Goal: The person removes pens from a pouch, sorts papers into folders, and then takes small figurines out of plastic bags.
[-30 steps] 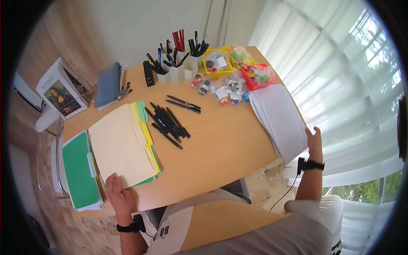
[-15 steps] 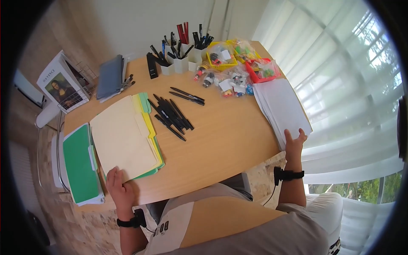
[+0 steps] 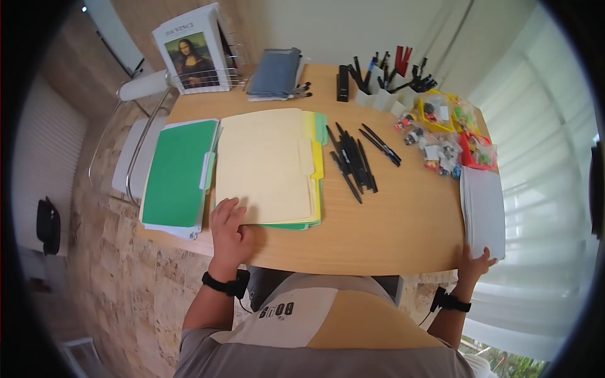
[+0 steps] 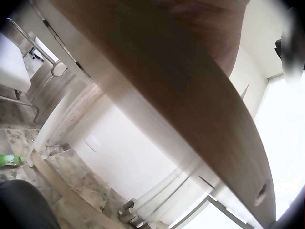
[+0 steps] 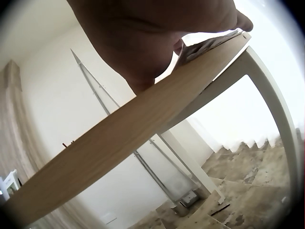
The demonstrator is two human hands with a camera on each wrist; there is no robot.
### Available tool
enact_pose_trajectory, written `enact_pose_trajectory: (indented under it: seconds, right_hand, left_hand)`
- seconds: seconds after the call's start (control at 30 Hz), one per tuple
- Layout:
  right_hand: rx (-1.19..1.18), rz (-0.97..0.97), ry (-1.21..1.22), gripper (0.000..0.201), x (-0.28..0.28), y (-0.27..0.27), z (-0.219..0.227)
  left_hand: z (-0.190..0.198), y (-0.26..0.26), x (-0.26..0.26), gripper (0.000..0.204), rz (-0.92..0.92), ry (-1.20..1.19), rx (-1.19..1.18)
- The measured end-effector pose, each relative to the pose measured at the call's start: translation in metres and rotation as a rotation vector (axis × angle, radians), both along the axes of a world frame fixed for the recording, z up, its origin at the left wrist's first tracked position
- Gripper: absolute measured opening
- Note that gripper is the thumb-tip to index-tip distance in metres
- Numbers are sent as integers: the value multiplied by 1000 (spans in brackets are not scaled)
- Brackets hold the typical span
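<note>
Left hand [image 3: 230, 233] at folders [image 3: 265, 164] (cream uppermost); right hand [image 3: 472, 266] at papers [image 3: 483, 211]

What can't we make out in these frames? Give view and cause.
Fingers of the left hand: left wrist; tabletop and top edge hide them.
How the right hand meets the white papers: right wrist; the hand itself blocks most of it.
Contents of the beige folder: head; covered by its front.
Bagged items: head; too small and blurred.
Green object: left wrist; cut off by left edge.
</note>
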State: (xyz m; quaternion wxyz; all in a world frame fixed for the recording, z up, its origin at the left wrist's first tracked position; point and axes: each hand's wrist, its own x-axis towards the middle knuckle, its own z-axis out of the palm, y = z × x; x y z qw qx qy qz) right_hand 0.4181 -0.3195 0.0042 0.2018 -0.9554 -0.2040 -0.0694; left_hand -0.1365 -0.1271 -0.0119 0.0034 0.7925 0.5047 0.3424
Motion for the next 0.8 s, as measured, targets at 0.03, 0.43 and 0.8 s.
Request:
enact_pose_trajectory:
  seconds: [0.03, 0.43, 0.8]
  right_hand:
    - [-18, -43, -30, 78, -6, 1, 5]
    - [326, 628, -285, 41, -91, 38, 2]
    - [435, 816, -101, 31, -132, 63, -24]
  left_hand:
    - [3, -2, -2, 41, 18, 3, 0]
    - [30, 4, -98, 58, 514, 195, -310]
    - [44, -12, -120, 23, 366, -40, -247]
